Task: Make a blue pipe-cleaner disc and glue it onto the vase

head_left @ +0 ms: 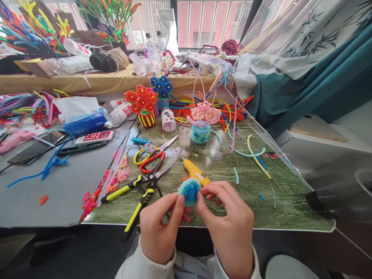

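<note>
A small round disc (pixel 191 192), blue in the middle with a pale turquoise fuzzy rim, is held up between my two hands above the table's front edge. My left hand (pixel 162 224) pinches its left side with thumb and forefinger. On the opposite side, my right hand (pixel 228 221) grips the rim the same way. Just behind the disc lies a yellow glue gun (pixel 194 170), partly covered by it. Yellow-and-black pliers-like cutters (pixel 149 182) rest to the left, beside scissors with yellow handles (pixel 142 154) and red-handled scissors (pixel 152 161).
Further back stand a pink pipe-cleaner flower pot (pixel 200 133), an orange flower pot (pixel 147 119) and blue flowers (pixel 162 87). A clear plastic cup (pixel 168 120) lies between them. Loose pipe cleaners (pixel 250 153) are scattered at right. A blue tissue pack (pixel 84 124) sits at left.
</note>
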Demonstrator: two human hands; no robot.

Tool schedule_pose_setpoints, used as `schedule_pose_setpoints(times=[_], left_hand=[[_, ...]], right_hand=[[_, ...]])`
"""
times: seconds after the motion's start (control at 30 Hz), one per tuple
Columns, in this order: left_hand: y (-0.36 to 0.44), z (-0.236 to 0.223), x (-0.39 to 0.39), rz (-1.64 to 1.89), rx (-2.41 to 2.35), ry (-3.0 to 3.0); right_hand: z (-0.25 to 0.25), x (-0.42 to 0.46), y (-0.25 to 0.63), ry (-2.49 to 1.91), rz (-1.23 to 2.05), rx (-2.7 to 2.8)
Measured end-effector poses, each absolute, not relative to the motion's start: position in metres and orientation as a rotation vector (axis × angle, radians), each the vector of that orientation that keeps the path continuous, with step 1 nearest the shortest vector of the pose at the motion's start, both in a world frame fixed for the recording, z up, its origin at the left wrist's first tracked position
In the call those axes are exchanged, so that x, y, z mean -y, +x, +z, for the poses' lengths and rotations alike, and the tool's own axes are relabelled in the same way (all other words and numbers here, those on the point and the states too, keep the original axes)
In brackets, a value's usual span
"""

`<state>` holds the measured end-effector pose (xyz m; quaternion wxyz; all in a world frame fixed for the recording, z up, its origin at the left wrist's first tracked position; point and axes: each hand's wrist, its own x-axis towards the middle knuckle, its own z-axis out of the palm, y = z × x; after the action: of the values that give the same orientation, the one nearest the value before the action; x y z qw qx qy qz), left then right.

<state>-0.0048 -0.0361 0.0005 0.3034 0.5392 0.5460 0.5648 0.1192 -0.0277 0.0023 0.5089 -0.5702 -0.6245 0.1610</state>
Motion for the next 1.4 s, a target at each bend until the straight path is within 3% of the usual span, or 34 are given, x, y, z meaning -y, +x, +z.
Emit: schedule_pose_setpoints(times=[0.4,1.17,1.4], left_hand=[[0.001,0.014,0.037,1.384,-1.295,0.853],[-0.01,-0.014,0.025,1.249,-1.397,1.235],[-0.026,-0.012,0.024,1.419,-1.618,1.471]], right_hand=[[-0.019,0.018,0.138,-0.876,1.292,1.317],[-0.04,0.003,0.121,-0.834,1.46,1.076],[-0.036,0.01,0.127,-0.993,1.384,1.187]])
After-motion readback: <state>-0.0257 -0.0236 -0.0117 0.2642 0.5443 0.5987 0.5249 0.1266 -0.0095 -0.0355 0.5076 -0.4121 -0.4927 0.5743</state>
